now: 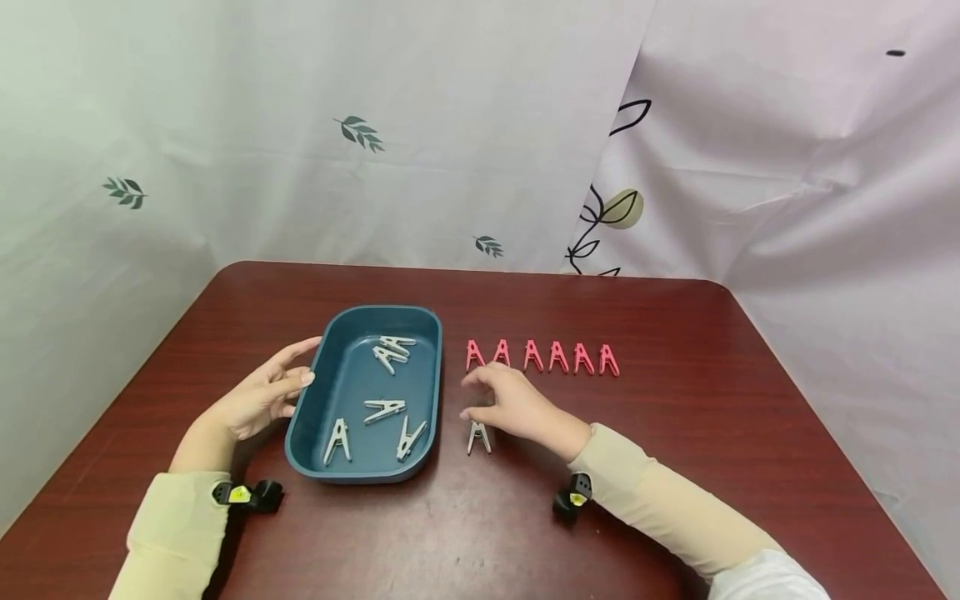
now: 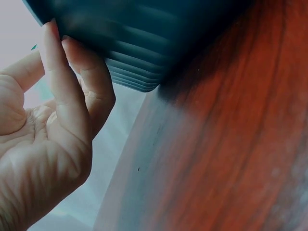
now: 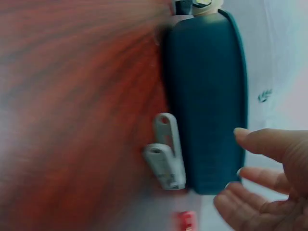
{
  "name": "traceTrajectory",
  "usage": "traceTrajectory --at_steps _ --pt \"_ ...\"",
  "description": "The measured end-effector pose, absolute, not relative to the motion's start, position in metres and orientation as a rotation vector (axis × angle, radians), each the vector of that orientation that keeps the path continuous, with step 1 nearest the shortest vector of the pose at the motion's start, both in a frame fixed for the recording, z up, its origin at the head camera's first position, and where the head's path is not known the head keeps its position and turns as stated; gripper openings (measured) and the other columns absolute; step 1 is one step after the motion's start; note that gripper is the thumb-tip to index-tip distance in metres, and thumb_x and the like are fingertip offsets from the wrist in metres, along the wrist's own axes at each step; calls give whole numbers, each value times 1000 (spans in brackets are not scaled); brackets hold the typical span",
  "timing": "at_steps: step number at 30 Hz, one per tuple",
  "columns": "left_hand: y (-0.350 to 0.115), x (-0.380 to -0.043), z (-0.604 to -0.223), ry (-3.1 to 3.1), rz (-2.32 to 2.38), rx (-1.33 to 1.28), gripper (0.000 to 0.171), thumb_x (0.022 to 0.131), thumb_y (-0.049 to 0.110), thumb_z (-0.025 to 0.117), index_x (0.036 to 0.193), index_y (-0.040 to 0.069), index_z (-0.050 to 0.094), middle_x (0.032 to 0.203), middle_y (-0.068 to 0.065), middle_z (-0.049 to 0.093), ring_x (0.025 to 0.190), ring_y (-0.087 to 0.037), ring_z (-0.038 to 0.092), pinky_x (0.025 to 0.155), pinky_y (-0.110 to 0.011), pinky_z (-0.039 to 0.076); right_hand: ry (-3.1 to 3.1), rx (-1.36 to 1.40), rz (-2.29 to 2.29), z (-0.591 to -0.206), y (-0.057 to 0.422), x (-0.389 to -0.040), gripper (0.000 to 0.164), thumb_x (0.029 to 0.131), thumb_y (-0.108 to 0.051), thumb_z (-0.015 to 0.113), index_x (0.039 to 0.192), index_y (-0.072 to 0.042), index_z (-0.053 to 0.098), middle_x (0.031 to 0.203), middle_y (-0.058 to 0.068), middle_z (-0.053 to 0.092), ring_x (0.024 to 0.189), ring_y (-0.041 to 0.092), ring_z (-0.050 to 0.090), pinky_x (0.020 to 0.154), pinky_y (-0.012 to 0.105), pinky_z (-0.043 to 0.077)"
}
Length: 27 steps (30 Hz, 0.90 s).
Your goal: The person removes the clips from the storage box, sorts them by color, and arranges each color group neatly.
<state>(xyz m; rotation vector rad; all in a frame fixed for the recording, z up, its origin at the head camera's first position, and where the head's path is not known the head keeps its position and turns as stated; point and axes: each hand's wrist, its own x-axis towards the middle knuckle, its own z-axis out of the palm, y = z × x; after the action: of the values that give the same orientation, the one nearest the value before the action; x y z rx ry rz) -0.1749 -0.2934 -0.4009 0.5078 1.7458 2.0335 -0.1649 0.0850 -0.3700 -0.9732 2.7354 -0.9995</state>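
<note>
My left hand (image 1: 258,396) is at the left side of a blue tray (image 1: 363,477), its fingertips touching the outer wall and rim. In the left wrist view, the fingers (image 2: 65,91) are against the ribbed outside of the tray. Several white clothespins (image 1: 385,409) lie scattered inside it. My right hand (image 1: 517,402) hovers right of the tray with thumb and fingers apart, holding nothing. Just below it, one white clothespin (image 1: 478,439) rests on the table, partly covered by the hand in the head view. The right wrist view shows this clothespin (image 3: 167,156) beside the tray.
A row of red clothespins (image 1: 557,357) lies on the brown table (image 1: 675,400), right of the tray; the right hand is close to its left end. Patterned white cloth (image 1: 450,125) hangs behind the table. Each wrist carries a small black camera (image 1: 266,497).
</note>
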Motion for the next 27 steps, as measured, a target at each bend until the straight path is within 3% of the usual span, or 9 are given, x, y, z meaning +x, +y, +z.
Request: traceTrajectory --at_steps 6,17,27 --pt "-294 -177 -400 1753 2025 524 55 100 -2 37 148 19 21 112 0 66 91 -13 69 67 -29 58 2752 -1282 -1011 -357 69 -168 37 83 -18 74 115 -2 64 112 9 63 105 21 59 93 33 50" --pt "-294 -180 -402 1784 1994 505 56 101 0 37 150 19 18 106 0 68 83 -10 69 64 -24 57 2836 -1817 -572 -356 42 -162 31 81 -19 76 109 -11 67 104 1 61 97 14 57 86 24 47" --pt "-297 -177 -405 1792 2006 491 56 101 -1 37 150 19 18 107 0 68 84 -11 69 63 -25 57 2690 -1720 -29 -341 10 -155 20 84 -16 72 103 -22 69 103 -5 62 99 12 57 82 19 48"
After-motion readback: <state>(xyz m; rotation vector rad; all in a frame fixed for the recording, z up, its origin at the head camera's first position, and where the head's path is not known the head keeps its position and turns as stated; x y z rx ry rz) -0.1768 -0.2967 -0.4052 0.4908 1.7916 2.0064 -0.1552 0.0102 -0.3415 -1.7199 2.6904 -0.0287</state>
